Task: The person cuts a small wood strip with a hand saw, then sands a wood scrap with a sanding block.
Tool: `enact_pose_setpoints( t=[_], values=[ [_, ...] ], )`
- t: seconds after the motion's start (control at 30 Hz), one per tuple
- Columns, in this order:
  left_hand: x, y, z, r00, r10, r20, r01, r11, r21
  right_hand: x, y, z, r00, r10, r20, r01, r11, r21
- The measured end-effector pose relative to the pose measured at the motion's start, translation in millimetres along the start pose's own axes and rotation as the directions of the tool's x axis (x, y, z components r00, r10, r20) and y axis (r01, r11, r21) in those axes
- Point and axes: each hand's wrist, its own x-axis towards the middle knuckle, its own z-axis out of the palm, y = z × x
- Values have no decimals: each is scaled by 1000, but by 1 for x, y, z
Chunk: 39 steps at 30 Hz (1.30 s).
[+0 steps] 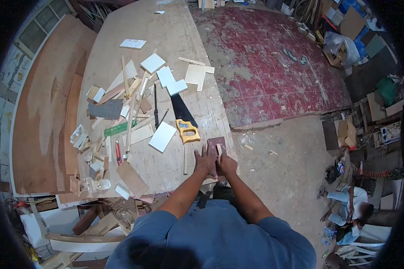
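Near the front right edge of the wooden table lies a dark reddish-brown sheet (214, 141). My left hand (205, 163) rests on its left part, fingers spread and pointing away from me. My right hand (227, 164) is closed at the sheet's right side, around a small light wood strip (219, 149) that lies over the sheet. Just beyond my hands is a handsaw with a yellow handle (188, 131), its dark blade pointing away. A thin wood strip (185, 160) lies to the left of my left hand.
The table (166, 172) holds white boards (162, 136), many wood offcuts, a red cutter (118, 153) and a green strip (116, 129). Large wood panels (45, 107) stand at the left. A person (348, 205) sits on the right. Sandals (296, 56) lie on the red floor.
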Motion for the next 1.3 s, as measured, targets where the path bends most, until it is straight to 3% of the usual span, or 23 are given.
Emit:
enact_pose_setpoints(
  t=[0.13, 0.33, 0.4, 0.5, 0.73, 0.8, 0.83, 0.87, 0.93, 0.97, 1.07, 1.23, 1.3],
  values=[
    [-5, -2, -9, 999, -49, -6, 48, 997, -52, -56, 11, 8, 1000, -1, 19, 1, 1000, 10],
    [18, -12, -11, 996, -80, 31, 81, 995, -55, -16, 9, 6, 994, 23, 106, -20, 999, -31],
    [23, -14, -27, 994, -101, 37, 103, 992, -73, -1, 13, 6, 998, -65, -2, 64, 994, -91],
    [26, -13, -31, 994, -111, -1, 111, 991, -74, 8, 14, 1, 994, -109, -9, 107, 988, -107],
    [31, -8, -37, 993, -72, -97, 53, 980, -190, 3, 5, -4, 992, -105, -69, 98, 990, -99],
    [33, -6, -48, 964, -241, -112, 189, 918, -350, 4, 4, -3, 996, -78, -54, 73, 995, -73],
    [58, -12, -21, 923, -290, -253, 180, 907, -381, 3, 5, -3, 994, -94, -63, 90, 994, -65],
    [71, -12, -10, 920, -294, -259, 181, 905, -386, 3, 6, -4, 991, -113, -71, 109, 992, -58],
    [92, -10, 4, 641, -626, -445, 348, 753, -558, 5, 5, -6, 991, -112, -69, 108, 992, -66],
    [100, -10, 13, 614, -678, -404, 420, 714, -560, 3, 5, -6, 993, -103, -58, 99, 993, -67],
    [107, -6, 31, 563, -683, -465, 408, 719, -562, -1, 10, -3, 995, -97, -33, 94, 993, -71],
    [106, -15, 31, 637, -678, -367, 415, 703, -578, 6, 18, -5, 989, -146, 28, 148, 986, -76],
    [109, -16, 36, 634, -670, -387, 395, 710, -582, 45, 12, 2, 989, -136, -64, 133, 990, -50]
  ],
)
